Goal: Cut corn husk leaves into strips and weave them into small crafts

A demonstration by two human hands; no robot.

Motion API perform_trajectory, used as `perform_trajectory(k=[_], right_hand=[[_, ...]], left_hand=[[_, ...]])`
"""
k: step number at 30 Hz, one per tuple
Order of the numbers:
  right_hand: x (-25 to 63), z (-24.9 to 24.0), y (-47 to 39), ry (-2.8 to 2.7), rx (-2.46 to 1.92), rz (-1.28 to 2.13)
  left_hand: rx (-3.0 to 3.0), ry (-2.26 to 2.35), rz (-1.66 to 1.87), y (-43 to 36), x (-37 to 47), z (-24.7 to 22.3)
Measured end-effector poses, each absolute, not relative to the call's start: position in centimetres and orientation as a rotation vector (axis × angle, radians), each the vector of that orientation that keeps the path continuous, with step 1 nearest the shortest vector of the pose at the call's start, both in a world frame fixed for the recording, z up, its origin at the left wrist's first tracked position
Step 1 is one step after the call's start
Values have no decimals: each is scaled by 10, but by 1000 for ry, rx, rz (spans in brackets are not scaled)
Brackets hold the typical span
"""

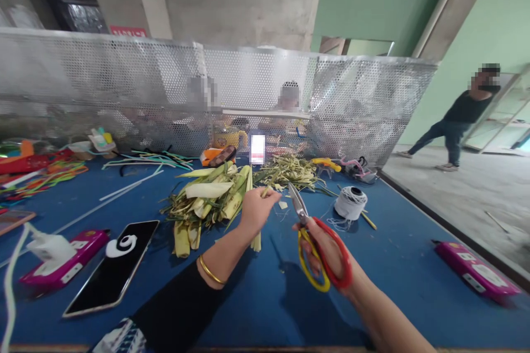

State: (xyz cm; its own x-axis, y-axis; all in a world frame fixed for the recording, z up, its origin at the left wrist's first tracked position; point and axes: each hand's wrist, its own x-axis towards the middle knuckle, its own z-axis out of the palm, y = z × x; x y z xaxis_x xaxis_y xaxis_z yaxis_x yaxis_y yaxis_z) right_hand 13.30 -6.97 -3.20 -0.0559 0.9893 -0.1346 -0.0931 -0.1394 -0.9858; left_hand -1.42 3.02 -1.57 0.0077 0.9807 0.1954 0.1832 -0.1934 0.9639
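My left hand [257,210] is closed, with a thin pale-green piece of plant husk [265,192] pinched at its fingertips. A longer pale strip [256,242] shows below that hand; whether it is the same piece I cannot tell. My right hand [327,248] is wrapped round scissors [301,210] with one red and one yellow handle. Their blades point up and away, slightly apart, to the right of my left hand. Just left of my left hand lies a pile of green-yellow husks [207,193]. Beyond my hands is a heap of shredded trimmings [292,172].
On the blue table [397,265] lie a spool of white thread [350,204], a phone [114,270], purple power strips [474,270] and coloured strips [53,176]. A lit screen [257,149] stands before a perforated metal partition [256,83]. A person [459,116] is at the right.
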Motion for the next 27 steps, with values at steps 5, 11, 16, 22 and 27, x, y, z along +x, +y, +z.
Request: perform_trajectory(k=[5,11,16,22,27], right_hand=[[156,-38,-60,-1932,-1911,334],[159,-20,-48,-2263,-1862,119],[150,-13,-11,-1683,-1383,977],[139,-30,16,-1567,-1243,1198],[162,-37,38,-1584,-1357,911]], left_hand=[[1091,1049,1077,26,-14,-10],[1007,967,938,18,-7,-17],[991,941,950,14,-3,-19],[958,982,953,20,-5,-23],[774,935,859,24,-7,-22]])
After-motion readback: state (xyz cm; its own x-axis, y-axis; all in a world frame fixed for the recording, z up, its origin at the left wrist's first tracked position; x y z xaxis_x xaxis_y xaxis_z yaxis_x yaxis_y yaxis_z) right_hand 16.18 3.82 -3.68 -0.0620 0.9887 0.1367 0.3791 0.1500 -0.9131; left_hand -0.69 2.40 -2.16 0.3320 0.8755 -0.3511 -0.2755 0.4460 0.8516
